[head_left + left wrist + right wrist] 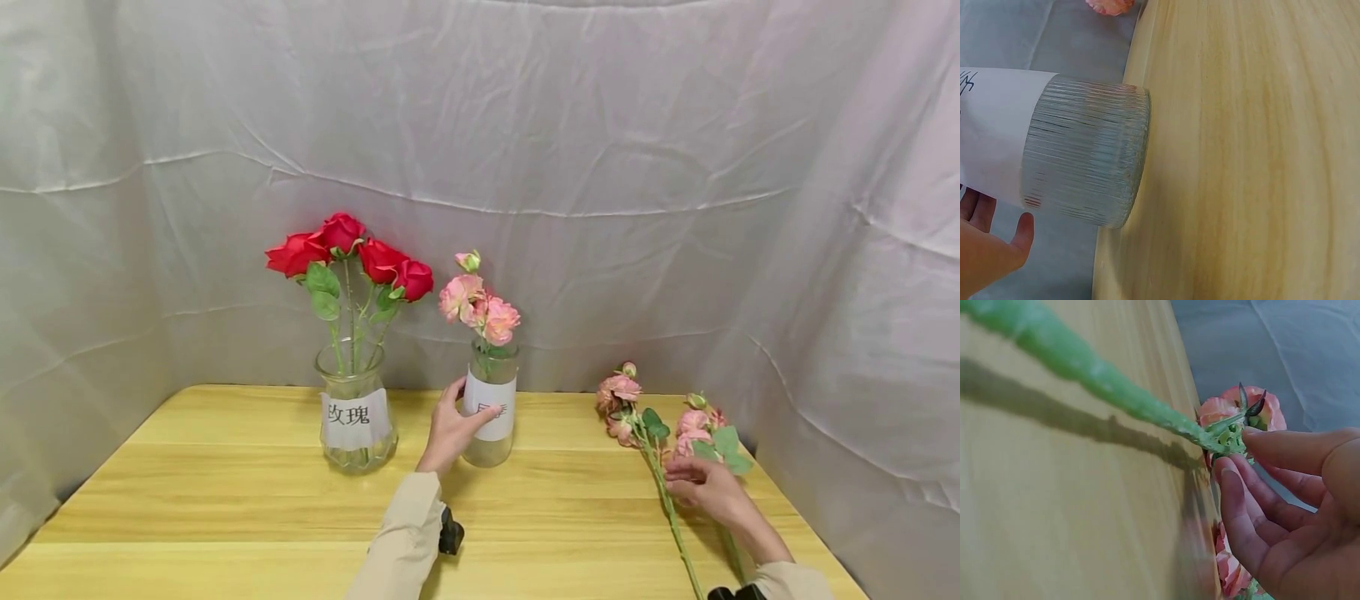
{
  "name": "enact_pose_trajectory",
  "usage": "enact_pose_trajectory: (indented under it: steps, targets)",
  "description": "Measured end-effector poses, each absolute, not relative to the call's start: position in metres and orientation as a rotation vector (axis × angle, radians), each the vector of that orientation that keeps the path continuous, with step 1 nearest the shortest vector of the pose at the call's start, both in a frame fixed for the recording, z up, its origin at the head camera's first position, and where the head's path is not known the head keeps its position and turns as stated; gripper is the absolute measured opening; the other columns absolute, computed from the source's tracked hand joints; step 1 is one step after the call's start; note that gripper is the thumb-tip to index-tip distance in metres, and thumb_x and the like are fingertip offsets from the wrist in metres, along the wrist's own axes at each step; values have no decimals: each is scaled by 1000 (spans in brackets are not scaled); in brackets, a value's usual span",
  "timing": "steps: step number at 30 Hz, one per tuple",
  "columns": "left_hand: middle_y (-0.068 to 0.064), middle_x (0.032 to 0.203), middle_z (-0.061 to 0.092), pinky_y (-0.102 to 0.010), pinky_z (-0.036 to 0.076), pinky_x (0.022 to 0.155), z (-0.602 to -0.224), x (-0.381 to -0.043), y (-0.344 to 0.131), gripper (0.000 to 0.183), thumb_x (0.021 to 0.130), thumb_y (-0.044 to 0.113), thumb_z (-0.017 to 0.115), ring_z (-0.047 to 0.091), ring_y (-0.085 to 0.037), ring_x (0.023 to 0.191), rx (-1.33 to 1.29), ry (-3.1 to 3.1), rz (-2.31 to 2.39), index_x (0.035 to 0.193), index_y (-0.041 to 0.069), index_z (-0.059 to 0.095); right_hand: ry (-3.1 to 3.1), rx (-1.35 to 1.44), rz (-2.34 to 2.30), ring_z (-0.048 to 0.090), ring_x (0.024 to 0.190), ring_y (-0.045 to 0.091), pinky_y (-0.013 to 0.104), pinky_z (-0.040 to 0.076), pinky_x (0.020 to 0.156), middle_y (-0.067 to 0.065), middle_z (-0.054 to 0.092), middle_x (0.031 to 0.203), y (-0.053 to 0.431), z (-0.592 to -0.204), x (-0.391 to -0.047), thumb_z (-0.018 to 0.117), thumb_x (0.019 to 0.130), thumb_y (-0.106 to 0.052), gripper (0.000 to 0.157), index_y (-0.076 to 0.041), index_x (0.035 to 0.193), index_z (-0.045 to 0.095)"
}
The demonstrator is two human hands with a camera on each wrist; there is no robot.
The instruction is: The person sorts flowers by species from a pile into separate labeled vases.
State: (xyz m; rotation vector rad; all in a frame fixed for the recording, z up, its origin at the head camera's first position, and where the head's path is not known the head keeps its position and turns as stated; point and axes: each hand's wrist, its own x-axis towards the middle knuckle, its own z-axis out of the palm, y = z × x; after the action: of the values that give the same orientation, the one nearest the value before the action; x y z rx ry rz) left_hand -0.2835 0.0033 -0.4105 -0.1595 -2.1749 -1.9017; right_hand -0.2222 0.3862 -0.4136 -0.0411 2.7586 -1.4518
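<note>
My left hand holds the clear glass vase from its left side. The thumb lies across the white paper label, which it partly covers; the other fingers go behind. Ridged glass shows below the label in the left wrist view. Pink and peach flowers stand in this vase. My right hand is over the right part of the table. Its thumb and fingers are bent and apart, with fingertips right at the green stem of a pink flower spray. A second pink spray lies just beyond this hand.
Left of the held vase, a wider glass vase with a labelled front contains several red roses. The wooden table backs onto a grey cloth curtain, which also hangs along both sides.
</note>
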Motion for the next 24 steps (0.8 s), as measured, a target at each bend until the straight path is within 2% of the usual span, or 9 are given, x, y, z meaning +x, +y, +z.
enact_pose_trajectory:
  steps: [9,16,24]
  targets:
    - [-16,129,52,-50,39,98,-411,-284,3,72,77,26,82,48,-32,117,-167,-2170,-1903,137,3,49,2612,76,-1451,65,77,22,37,56,67,13,68,90,379,-415,-224,64,89,0,30,20,109,53]
    - [-16,129,52,-49,40,98,-412,-283,3,73,77,26,82,48,-32,117,-166,-2176,-1900,137,3,48,2476,102,-1508,65,80,21,35,56,70,6,65,89,382,-418,-223,60,93,-4,32,22,111,53]
    - [-15,131,51,-48,39,99,-412,-285,4,74,77,28,82,48,-31,119,-154,-2181,-1910,139,5,48,2297,-13,-1622,62,80,12,29,55,72,3,62,92,386,-416,-220,58,94,-3,35,25,114,49]
